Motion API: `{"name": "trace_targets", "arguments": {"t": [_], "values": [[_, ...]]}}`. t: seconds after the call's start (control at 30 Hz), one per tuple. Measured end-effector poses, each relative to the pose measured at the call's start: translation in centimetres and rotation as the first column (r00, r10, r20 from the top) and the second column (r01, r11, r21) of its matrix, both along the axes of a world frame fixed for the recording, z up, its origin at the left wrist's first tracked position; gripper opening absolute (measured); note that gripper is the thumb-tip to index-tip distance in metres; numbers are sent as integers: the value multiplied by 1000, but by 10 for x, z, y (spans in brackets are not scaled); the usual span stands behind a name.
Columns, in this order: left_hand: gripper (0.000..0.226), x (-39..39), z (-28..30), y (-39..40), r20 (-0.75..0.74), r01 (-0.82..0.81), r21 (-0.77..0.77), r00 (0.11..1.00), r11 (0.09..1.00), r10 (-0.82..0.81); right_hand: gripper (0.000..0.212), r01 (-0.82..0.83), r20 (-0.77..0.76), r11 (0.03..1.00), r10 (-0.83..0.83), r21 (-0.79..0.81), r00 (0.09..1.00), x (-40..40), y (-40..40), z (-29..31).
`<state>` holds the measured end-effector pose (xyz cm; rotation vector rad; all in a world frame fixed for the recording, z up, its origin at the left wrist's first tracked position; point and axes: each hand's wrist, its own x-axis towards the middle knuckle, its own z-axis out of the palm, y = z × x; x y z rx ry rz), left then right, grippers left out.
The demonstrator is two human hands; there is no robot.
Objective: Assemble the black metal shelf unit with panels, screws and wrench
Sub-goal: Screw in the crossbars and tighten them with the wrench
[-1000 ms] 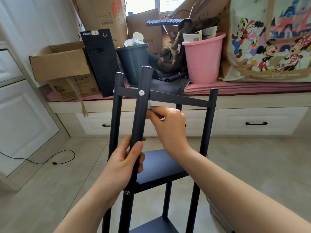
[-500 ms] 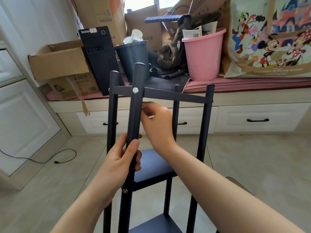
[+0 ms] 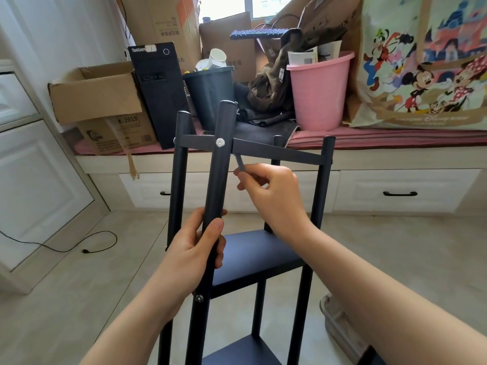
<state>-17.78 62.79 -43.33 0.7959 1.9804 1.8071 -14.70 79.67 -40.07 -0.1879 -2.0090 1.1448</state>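
The black metal shelf unit [image 3: 322, 196] stands upright on the floor in front of me. Its near post [image 3: 220, 177] carries a silver screw [image 3: 220, 142] where the top rail [image 3: 276, 151] crosses it. A dark shelf panel [image 3: 258, 255] sits lower down, and a second panel shows at the bottom edge. My left hand [image 3: 196, 248] grips the near post midway. My right hand [image 3: 274, 196] pinches a small grey wrench [image 3: 239, 162], whose tip points up under the top rail just right of the post.
Behind the shelf runs a window bench with a pink bucket [image 3: 320, 90], a dark bin [image 3: 209, 94], a black computer tower [image 3: 160, 93], cardboard boxes [image 3: 97, 101] and a cartoon-print bag [image 3: 427, 61]. A cable [image 3: 87, 246] lies on the floor at left. A metal container [image 3: 340, 327] sits at lower right.
My right hand has drawn back to the right from behind the post, and the wrench is now visible, angled up towards the rail. My left hand keeps its grip on the post.
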Motion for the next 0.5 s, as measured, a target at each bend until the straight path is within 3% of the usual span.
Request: {"name": "trace_targets", "arguments": {"t": [0.23,0.5], "values": [[19,2,1,-2,0,4,-7,1000,1000,-4,18,15,52,990,-23,142,998,-1,-3,-1],[16,2,1,-3,7,-3,3,1000,1000,3,16,79,-41,989,-75,127,996,-5,-5,-2]]}}
